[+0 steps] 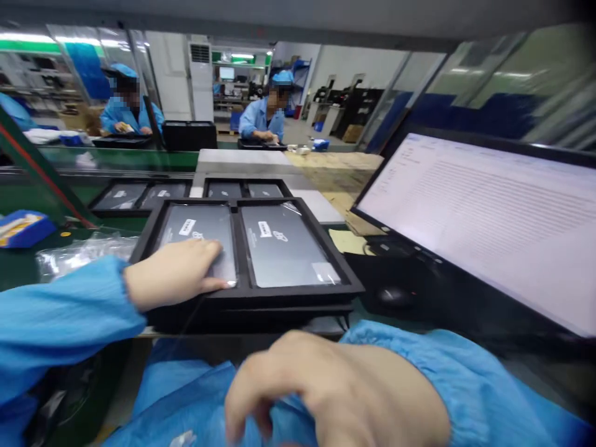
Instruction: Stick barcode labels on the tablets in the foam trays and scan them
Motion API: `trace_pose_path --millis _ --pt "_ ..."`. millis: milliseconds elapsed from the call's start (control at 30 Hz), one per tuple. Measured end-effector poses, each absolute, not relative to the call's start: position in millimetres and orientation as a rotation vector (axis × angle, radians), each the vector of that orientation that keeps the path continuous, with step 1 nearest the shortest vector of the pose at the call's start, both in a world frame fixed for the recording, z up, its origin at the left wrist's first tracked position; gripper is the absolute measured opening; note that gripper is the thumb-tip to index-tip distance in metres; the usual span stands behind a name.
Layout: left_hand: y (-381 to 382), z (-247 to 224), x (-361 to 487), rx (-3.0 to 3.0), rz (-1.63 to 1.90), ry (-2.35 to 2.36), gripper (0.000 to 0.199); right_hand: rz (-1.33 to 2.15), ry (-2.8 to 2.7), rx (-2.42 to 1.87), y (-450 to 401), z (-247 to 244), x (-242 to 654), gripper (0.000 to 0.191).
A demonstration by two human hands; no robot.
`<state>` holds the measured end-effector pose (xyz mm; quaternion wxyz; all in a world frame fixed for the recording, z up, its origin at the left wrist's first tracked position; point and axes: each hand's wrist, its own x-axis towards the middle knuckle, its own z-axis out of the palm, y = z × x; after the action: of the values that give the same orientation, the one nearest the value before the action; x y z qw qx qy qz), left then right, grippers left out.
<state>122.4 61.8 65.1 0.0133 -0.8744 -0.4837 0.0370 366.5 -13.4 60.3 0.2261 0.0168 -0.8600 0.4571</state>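
Note:
A black foam tray (298,290) holds two flat grey devices in clear film, side by side, each with a white label. My left hand (179,270) rests on the left device (218,217), its thumb at the near edge; the fingertips are partly hidden. The right device (291,248) lies in its compartment, untouched. Nearer to me, below the tray, my right hand (311,385) hangs over my lap, blurred, with bent fingers set apart and nothing seen in them.
Behind stand two more trays of devices (121,196) (246,183). A monitor (484,217) and a mouse (395,297) are on the right. Clear plastic bags (84,251) and a blue bin (25,228) lie left. People in blue work across the line.

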Motion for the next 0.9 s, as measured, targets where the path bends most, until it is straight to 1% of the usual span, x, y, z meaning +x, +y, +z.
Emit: trace_pose_path --millis 67,100,167,200,233,300,400,467,533,567,633,700,767,800,900 --pt "60 68 131 -2.682 0.150 -1.495 0.055 1.051 -2.271 -0.073 1 68 357 0.043" --pt "59 68 134 -2.691 0.167 -1.478 0.049 0.981 -2.198 -0.172 12 72 352 0.051" --pt "62 67 133 -2.696 0.192 -1.483 0.035 0.944 -2.046 -0.402 38 80 341 0.060" --pt "65 66 128 -2.692 0.189 -1.517 0.030 0.964 -1.980 -0.525 54 84 335 0.062" --pt "68 65 121 -2.671 0.158 -1.584 0.027 0.996 -1.918 -0.639 70 88 328 0.060" --pt "74 64 99 -2.604 -0.023 -1.782 0.023 1.057 -1.775 -0.831 99 92 313 0.047" --pt "75 61 57 -2.483 -0.505 -2.113 0.026 1.168 -1.657 -1.138 128 87 293 0.026" --pt "71 56 34 -2.485 -0.889 -2.235 0.029 1.288 -1.660 -1.340 136 79 281 0.020" --pt "66 50 20 -2.496 -1.227 -2.276 0.034 1.413 -1.656 -1.452 139 70 270 0.018" --pt "64 48 16 -2.490 -1.334 -2.283 0.038 1.454 -1.641 -1.458 141 66 264 0.017" --pt "61 44 13 -2.490 -1.397 -2.279 0.041 1.495 -1.617 -1.426 147 60 252 0.012" --pt "61 40 11 -2.520 -1.382 -2.246 0.038 1.490 -1.608 -1.394 157 54 241 0.008" --pt "62 35 9 -2.538 -1.455 -2.199 0.032 1.457 -1.642 -1.361 167 50 231 0.012" --pt "63 32 9 -2.528 -1.555 -2.174 0.031 1.441 -1.672 -1.336 171 47 226 0.015" --pt "63 20 12 -2.436 -2.027 -2.110 0.031 1.385 -1.736 -1.322 178 37 216 0.022"
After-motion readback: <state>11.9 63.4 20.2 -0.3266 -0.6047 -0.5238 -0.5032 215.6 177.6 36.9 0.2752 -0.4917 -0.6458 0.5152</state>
